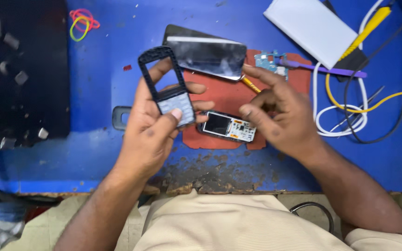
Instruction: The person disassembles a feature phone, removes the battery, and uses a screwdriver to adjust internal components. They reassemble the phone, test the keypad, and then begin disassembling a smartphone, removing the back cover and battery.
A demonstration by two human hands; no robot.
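So the left hand [152, 125] has hold of a black phone front cover [167, 86], the kind with an open window where the screen goes and a grey keypad at the bottom. Fingers are wrapped behind it and the thumb is pressed on the keypad, so it's a firm grip, held up tilted a bit above the worktop [117, 60].

The right hand [280, 111] isn't holding anything as far as I can see. It's half open, fingers curled loosely, hovering just above the red mat [224, 95]. There might be something tiny pinched between thumb and forefinger, but the view's too blurry to say.

Lying on the mat, between the two hands and just below the right fingertips, is the bare phone board [228, 125] with its little screen still on it. Behind that, a dark smartphone [208, 53] lies face up, partly over the mat's top edge. A small blue-green circuit board [270, 61] sits on the mat's far corner with a purple stick tool [331, 70] across it.

Off to the right there's a white box [310, 25], tangled white and yellow cables [345, 116], and tweezers [361, 111]. Some coloured rubber bands [82, 22] at the top left, next to a black tray [29, 69] with little metal bits.
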